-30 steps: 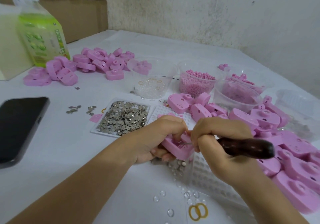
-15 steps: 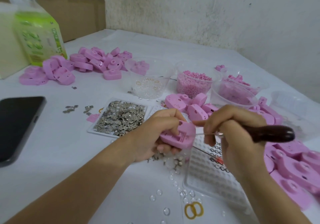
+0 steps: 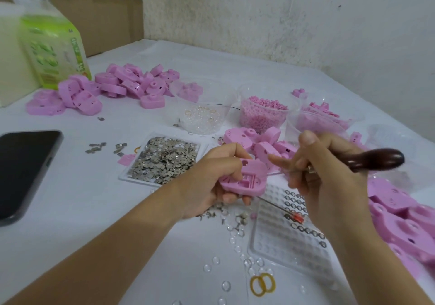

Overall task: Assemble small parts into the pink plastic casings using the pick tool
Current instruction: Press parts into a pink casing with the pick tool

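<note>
Head view: the left hand (image 3: 207,182) grasps a rounded pink moulded plastic casing (image 3: 244,182), thumb over its top edge and fingers (image 3: 235,197) curled beneath. The recessed side faces up, and the casing is held just above the white-covered worktop (image 3: 94,210).

The right hand (image 3: 329,175), at 3 o'clock from the casing and apart from it, is clenched round the dark wooden handle of the pick tool (image 3: 376,159), forefinger stretched toward the casing. The tool's tip is hidden.

The casing looks light, stiff and smooth. I would hold it by the outer rim, as here, so the recess stays clear for the pick. The small parts look likely to scatter.

Room is tight:
- At 9 o'clock, near the casing, lies a clear shallow tray of small silvery metal pieces (image 3: 164,161).
- At 5 o'clock lies a clear dimpled plastic tray (image 3: 289,245).
- At 4 o'clock lies a heap of pink casings (image 3: 400,215).
- At 12 o'clock stand clear plastic cups (image 3: 263,113).

Barer worktop lies at 8 o'clock, with a black phone (image 3: 23,170) by the frame's left edge.
</note>
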